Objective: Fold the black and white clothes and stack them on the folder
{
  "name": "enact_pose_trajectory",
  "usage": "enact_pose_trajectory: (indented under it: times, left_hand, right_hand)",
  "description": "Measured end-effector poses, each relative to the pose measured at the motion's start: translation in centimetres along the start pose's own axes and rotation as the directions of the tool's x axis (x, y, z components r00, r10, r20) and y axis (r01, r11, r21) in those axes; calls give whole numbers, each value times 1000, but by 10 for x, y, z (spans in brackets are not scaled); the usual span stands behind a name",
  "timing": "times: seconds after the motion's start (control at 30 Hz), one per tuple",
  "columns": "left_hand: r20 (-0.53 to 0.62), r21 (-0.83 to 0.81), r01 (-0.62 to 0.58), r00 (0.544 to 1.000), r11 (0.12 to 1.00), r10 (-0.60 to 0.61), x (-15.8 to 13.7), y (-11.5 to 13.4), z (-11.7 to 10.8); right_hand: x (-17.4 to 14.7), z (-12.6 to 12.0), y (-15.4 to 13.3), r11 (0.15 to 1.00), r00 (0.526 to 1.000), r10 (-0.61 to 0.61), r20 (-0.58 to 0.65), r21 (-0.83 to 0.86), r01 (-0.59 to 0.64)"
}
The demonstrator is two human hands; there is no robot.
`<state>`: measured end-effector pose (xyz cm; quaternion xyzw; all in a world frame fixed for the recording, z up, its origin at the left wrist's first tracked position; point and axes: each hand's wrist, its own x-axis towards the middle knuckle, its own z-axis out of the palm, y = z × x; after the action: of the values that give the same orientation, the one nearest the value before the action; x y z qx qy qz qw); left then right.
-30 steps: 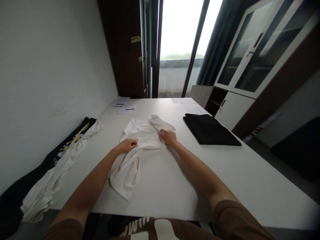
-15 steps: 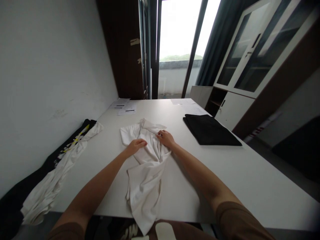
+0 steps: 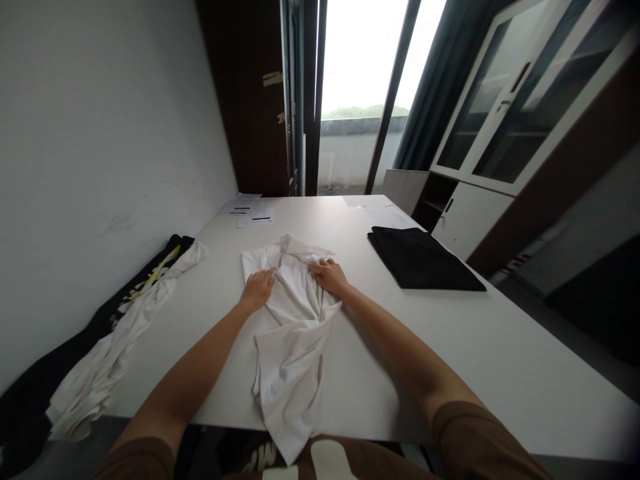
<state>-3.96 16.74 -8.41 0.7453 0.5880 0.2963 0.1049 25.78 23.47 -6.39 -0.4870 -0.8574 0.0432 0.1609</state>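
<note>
A creased white shirt [image 3: 293,353] lies on the white table, its near end hanging over the front edge. My left hand [image 3: 259,289] rests on the shirt's left part with its fingers stretched out. At the upper right of the cloth, my right hand [image 3: 329,275] has its fingers curled into bunched fabric. Folds run down from that hand through the middle of the garment. The fingertips of my right hand are partly lost in the cloth.
A folded black cloth [image 3: 425,259] lies on the table [image 3: 400,347] to the right. Along the left edge, a white garment [image 3: 117,350] and a black garment [image 3: 107,317] lie by the wall. Paper sheets [image 3: 255,215] sit at the far left.
My left hand has moved left and slightly away from me, and its fingers have straightened onto the cloth. My right hand has shifted slightly on the shirt.
</note>
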Motion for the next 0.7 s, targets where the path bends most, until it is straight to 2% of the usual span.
enact_pose_trajectory:
  times: [0.13, 0.2, 0.3, 0.37, 0.4, 0.47, 0.53, 0.57, 0.63, 0.7]
  left_hand:
    - [130, -18, -117, 985, 993, 118, 0, 5, -1]
    - [191, -34, -171, 966, 985, 174, -1, 15, 1]
    - [263, -85, -261, 925, 962, 274, -5, 38, 7]
    - [287, -147, -311, 895, 939, 341, -6, 50, 10]
    - [275, -161, -305, 899, 938, 340, -5, 53, 10]
    - [202, -140, -228, 946, 964, 253, -2, 50, 7]
    - [76, -75, -77, 994, 994, 82, 4, 35, -1]
    - [12, -50, 7, 1000, 999, -6, 7, 24, -7]
    - [-95, -27, 172, 980, 985, -174, 15, 1, -17]
    - [-147, -34, 311, 939, 950, -312, 23, -21, -24]
  right_hand:
    - [3, 6, -1, 993, 993, -110, -50, 45, 112]
    - [8, 8, -1, 988, 992, -109, -60, 104, 115]
    - [18, 7, -1, 978, 996, 57, -70, 205, -42]
    - [26, 4, 0, 952, 967, 233, -103, 227, -205]
    - [30, 2, 1, 939, 943, 304, -135, 210, -273]
    - [37, -2, 5, 930, 907, 365, -210, 124, -345]
    - [42, -5, 9, 942, 914, 326, -243, -1, -336]
    - [45, -5, 11, 949, 929, 291, -228, -57, -311]
    - [51, -6, 15, 965, 969, 210, -128, -130, -226]
    - [58, -7, 17, 982, 991, 133, 0, -137, -132]
